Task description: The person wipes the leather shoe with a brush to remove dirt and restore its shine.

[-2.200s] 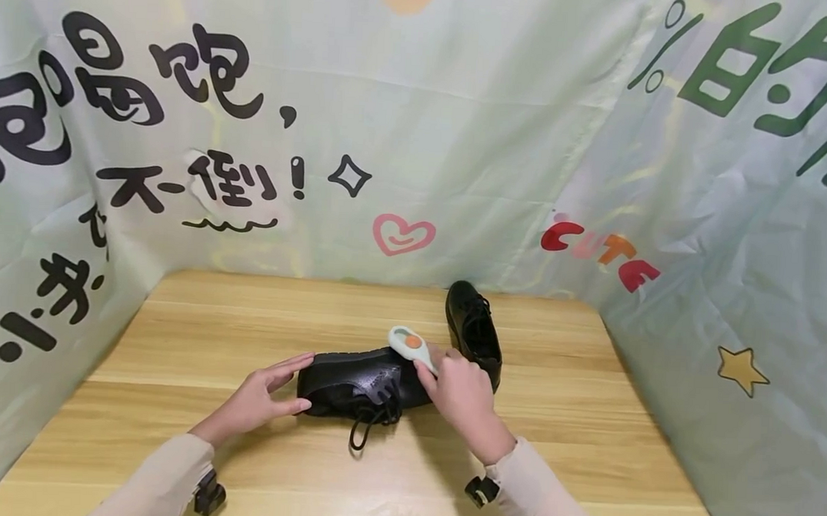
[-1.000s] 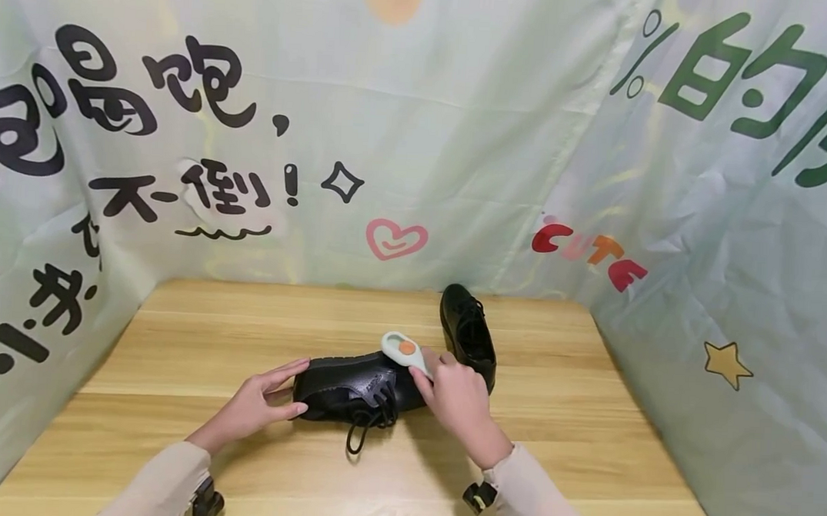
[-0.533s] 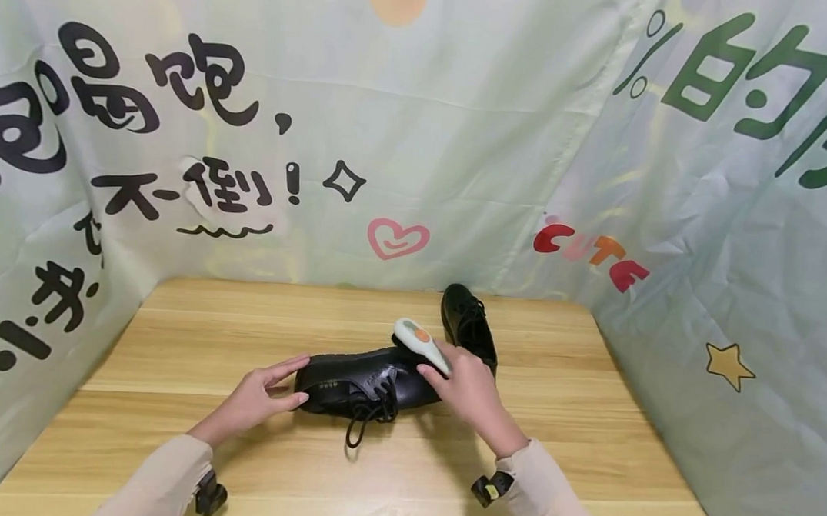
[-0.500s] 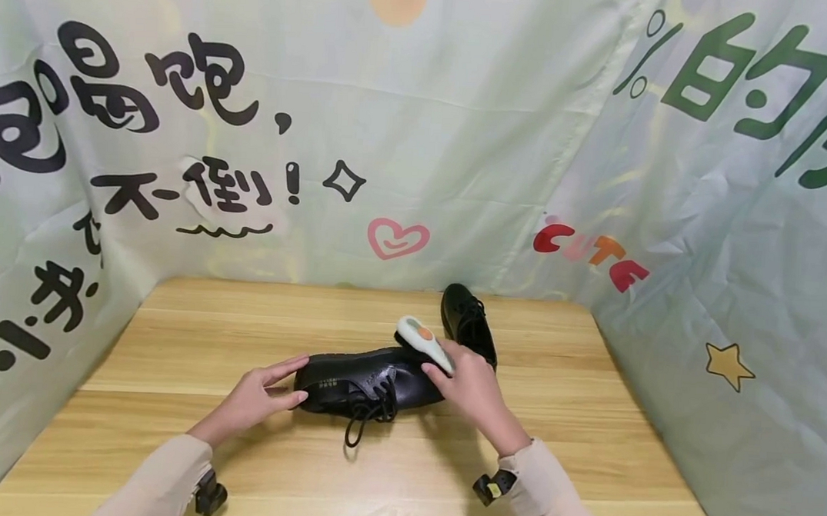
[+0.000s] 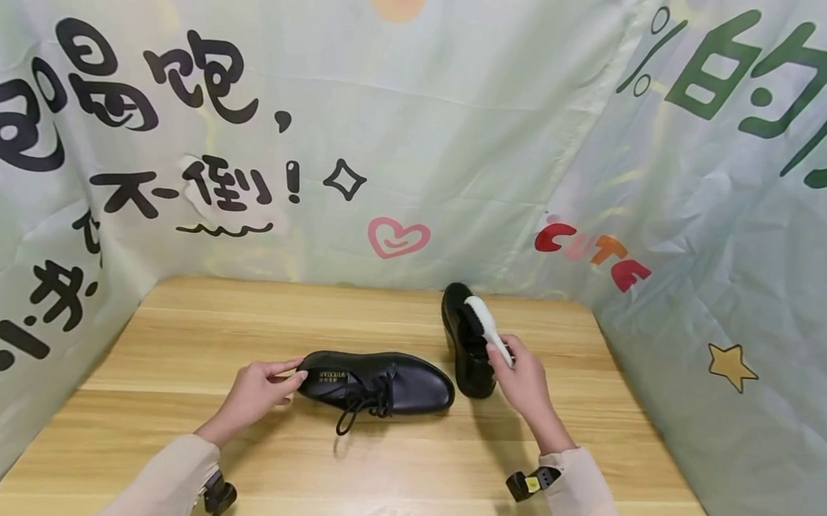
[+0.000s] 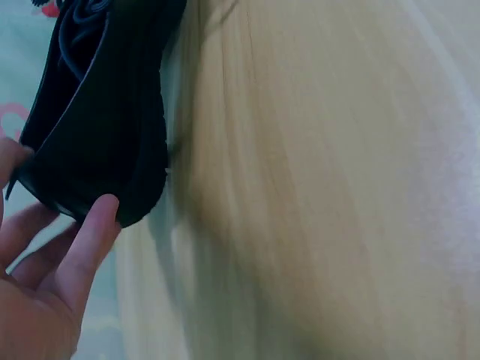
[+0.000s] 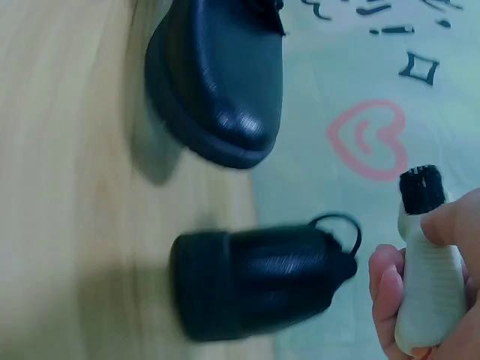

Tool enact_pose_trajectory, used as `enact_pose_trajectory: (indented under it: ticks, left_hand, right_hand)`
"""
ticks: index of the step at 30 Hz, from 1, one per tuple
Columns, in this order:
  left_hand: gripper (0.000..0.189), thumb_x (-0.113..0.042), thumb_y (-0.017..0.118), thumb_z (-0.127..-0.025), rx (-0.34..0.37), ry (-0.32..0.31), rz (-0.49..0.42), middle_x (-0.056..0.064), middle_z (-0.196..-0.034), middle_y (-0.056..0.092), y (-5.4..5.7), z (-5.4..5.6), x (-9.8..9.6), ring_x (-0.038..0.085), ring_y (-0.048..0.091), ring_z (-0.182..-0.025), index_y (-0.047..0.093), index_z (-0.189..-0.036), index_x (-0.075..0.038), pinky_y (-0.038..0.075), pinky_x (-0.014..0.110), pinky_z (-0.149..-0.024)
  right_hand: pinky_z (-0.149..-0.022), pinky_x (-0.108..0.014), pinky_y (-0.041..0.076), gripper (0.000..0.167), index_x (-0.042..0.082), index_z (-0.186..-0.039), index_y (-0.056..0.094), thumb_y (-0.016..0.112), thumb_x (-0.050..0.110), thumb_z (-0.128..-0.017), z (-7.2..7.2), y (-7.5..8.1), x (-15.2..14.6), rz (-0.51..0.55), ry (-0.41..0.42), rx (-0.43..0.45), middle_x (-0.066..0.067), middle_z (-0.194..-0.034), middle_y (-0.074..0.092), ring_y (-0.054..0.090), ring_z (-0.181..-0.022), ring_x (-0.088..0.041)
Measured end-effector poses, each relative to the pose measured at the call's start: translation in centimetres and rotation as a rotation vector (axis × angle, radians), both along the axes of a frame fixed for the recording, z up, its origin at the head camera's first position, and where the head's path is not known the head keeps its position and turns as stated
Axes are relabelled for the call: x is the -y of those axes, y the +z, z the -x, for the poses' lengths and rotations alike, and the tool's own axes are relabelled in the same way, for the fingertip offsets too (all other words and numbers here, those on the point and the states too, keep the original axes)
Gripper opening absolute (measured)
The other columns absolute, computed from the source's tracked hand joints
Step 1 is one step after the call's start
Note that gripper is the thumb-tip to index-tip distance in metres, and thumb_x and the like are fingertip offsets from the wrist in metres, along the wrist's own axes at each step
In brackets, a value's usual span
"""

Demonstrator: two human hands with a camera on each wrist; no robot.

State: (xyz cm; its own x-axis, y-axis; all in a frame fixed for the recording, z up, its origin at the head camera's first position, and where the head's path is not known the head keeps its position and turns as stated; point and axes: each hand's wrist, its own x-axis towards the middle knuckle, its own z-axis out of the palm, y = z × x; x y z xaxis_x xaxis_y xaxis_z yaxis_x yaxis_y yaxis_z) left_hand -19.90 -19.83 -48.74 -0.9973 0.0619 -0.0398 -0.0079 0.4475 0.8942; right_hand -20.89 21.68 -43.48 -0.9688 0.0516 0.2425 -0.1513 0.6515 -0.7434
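Observation:
A black lace-up leather shoe (image 5: 422, 385) stands roughly upright at the middle of the table, toe to the right. My left hand (image 5: 251, 393) pinches its heel end; in the left wrist view the thumb (image 6: 90, 247) presses the heel and the other fingers lie on the far side. With my right hand (image 5: 526, 378) I grip a white-handled brush (image 7: 431, 292) with black bristles (image 7: 422, 189). In the head view the brush is held up in front of the second black shoe (image 5: 476, 380), apart from the shoe at my left hand, and hides part of the opening.
The wooden table (image 5: 210, 318) extends around both shoes. Printed cloth walls (image 5: 460, 137) enclose its back and sides. The second shoe points toward the back wall. A loose lace loop (image 5: 344, 423) hangs from the nearer shoe. Each wrist carries a small black camera (image 5: 220, 496).
The brush has come off the nearer shoe and moved right and up with my right hand. That shoe has turned from tilted to upright, and my left fingers have closed on its heel.

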Motion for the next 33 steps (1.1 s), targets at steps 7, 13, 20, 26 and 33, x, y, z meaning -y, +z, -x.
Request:
enact_pose_trajectory:
  ticks: [7, 13, 20, 26, 33]
  left_hand:
    - [0.044, -0.04, 0.068, -0.089, -0.03, 0.047, 0.066, 0.023, -0.112, 0.066, 0.9, 0.1, -0.4, 0.023, 0.07, -0.062, 0.068, -0.121, -0.009, 0.056, 0.026, -0.056]
    - [0.041, -0.036, 0.066, -0.091, -0.037, 0.094, 0.126, 0.012, -0.076, 0.072, 1.1, 0.5, -0.8, 0.022, 0.069, -0.059, 0.068, -0.119, -0.006, 0.053, 0.026, -0.053]
    - [0.036, -0.031, 0.065, -0.092, 0.004, 0.145, 0.085, 0.02, -0.094, 0.072, 0.7, 1.0, -0.5, 0.021, 0.069, -0.06, 0.072, -0.108, -0.001, 0.058, 0.03, -0.055]
    - [0.04, -0.035, 0.064, -0.092, 0.011, 0.115, 0.087, 0.023, -0.105, 0.069, 0.5, 1.3, 0.3, 0.018, 0.069, -0.061, 0.072, -0.108, 0.001, 0.059, 0.03, -0.058]
    - [0.035, -0.032, 0.062, -0.094, -0.019, 0.082, 0.163, 0.023, -0.11, 0.067, 1.1, 1.9, 1.0, 0.021, 0.069, -0.065, 0.074, -0.105, -0.001, 0.057, 0.028, -0.056]
  right_hand:
    - [-0.05, -0.023, 0.042, 0.027, 0.0, -0.098, 0.062, 0.052, 0.024, -0.1, -0.6, -1.3, -2.0, 0.054, -0.13, 0.031, -0.011, -0.076, 0.059, 0.051, -0.06, -0.013]
    - [-0.057, -0.025, 0.046, 0.046, -0.007, -0.126, 0.051, 0.06, 0.026, -0.095, -0.4, -2.8, -3.5, 0.08, -0.21, 0.188, -0.025, -0.097, 0.061, 0.059, -0.075, -0.025]
    - [-0.06, -0.027, 0.043, 0.052, -0.008, -0.129, 0.048, 0.062, 0.026, -0.093, -0.2, -5.3, -4.9, -0.005, -0.236, 0.27, -0.026, -0.102, 0.06, 0.056, -0.083, -0.029]
    - [-0.061, -0.03, 0.043, 0.047, -0.008, -0.123, 0.052, 0.061, 0.026, -0.092, -0.2, -6.6, -5.4, -0.104, -0.218, 0.297, -0.025, -0.101, 0.061, 0.056, -0.081, -0.029]
    - [-0.06, -0.039, 0.045, 0.043, -0.013, -0.112, 0.058, 0.063, 0.022, -0.087, 0.0, -6.8, -5.3, -0.282, -0.185, 0.229, -0.026, -0.092, 0.061, 0.056, -0.074, -0.031]
